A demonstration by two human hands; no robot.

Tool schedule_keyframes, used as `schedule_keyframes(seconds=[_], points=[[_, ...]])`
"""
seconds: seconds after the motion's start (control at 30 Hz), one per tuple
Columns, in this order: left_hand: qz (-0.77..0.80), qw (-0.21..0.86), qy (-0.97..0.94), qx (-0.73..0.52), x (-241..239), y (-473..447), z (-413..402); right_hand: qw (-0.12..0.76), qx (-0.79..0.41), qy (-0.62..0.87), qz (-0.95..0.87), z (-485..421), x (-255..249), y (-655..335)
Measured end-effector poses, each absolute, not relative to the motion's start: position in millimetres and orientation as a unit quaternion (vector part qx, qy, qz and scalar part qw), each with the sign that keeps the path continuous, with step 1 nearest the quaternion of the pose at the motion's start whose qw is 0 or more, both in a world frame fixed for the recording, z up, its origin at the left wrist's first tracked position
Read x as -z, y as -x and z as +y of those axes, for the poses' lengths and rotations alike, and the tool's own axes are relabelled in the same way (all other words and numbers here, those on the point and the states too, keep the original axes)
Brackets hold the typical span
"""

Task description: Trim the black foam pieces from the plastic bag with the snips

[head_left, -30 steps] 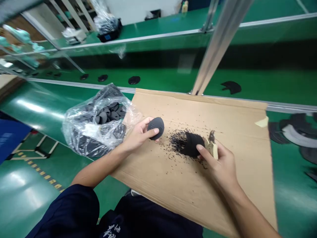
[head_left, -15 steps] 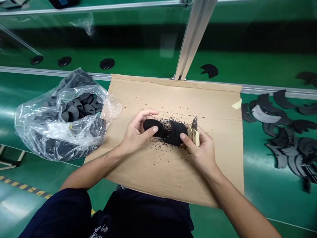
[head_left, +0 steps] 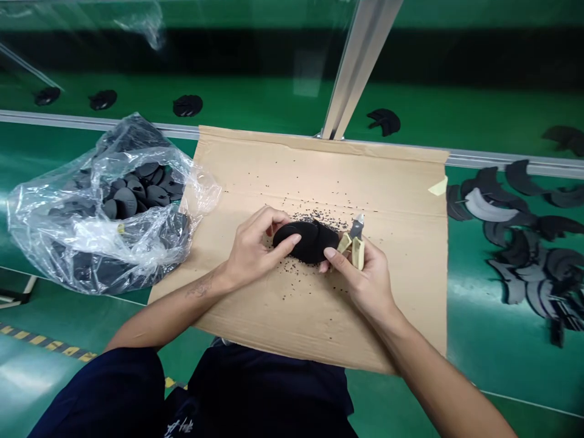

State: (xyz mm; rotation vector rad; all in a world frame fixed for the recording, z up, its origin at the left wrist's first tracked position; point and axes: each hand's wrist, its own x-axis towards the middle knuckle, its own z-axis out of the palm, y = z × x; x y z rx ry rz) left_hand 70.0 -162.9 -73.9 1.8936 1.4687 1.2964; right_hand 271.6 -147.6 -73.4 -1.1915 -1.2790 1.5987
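My left hand (head_left: 253,249) grips a black oval rubber piece (head_left: 303,240) over the cardboard sheet (head_left: 319,176), thumb across its near edge. From the right, my right hand (head_left: 365,277) meets the same piece with its fingertips while holding small cutting pliers (head_left: 354,243) with yellow handles in its palm, their metal jaws pointing up. The two hands are close together over a scatter of black crumbs (head_left: 314,216) on the cardboard.
A clear plastic bag (head_left: 100,207) full of black rubber discs lies left of the cardboard. Curved black offcuts (head_left: 520,225) are strewn on the green table at right. Beyond a metal rail (head_left: 100,121), more black pieces (head_left: 188,105) lie on the green belt. A slanted metal post (head_left: 360,61) rises behind.
My left hand brought the oval piece from near the bag over to my right hand, and the pieces now sit together between both hands. The view tilted down.
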Motion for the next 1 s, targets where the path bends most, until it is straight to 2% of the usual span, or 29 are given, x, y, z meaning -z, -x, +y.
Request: schedule_keyframes(seconds=[0.23, 0.47, 0.63, 0.8, 1.0], points=[[0.511, 0.227, -0.671, -0.487, 79.7, -73.5, -161.5, 0.369, -0.631, 0.464, -0.5, -148.5, 74.1, -270.5], [0.521, 0.388, -0.593, -0.475, 88.3, -73.9, -164.9, 0.363, -0.626, 0.45, -0.522, -148.8, 74.3, -271.0], [0.512, 0.434, -0.56, -0.486, 88.5, -75.9, -166.5, 0.363, -0.622, 0.453, -0.526, -148.6, 74.7, -270.4], [0.501, 0.397, -0.587, -0.496, 86.4, -75.1, -169.0, 0.355, -0.581, 0.458, -0.572, -147.1, 73.5, -271.6], [0.462, 0.255, -0.72, -0.451, 81.8, -72.5, -172.2, 0.409, -0.472, 0.465, -0.628, -144.2, 72.4, -275.8]])
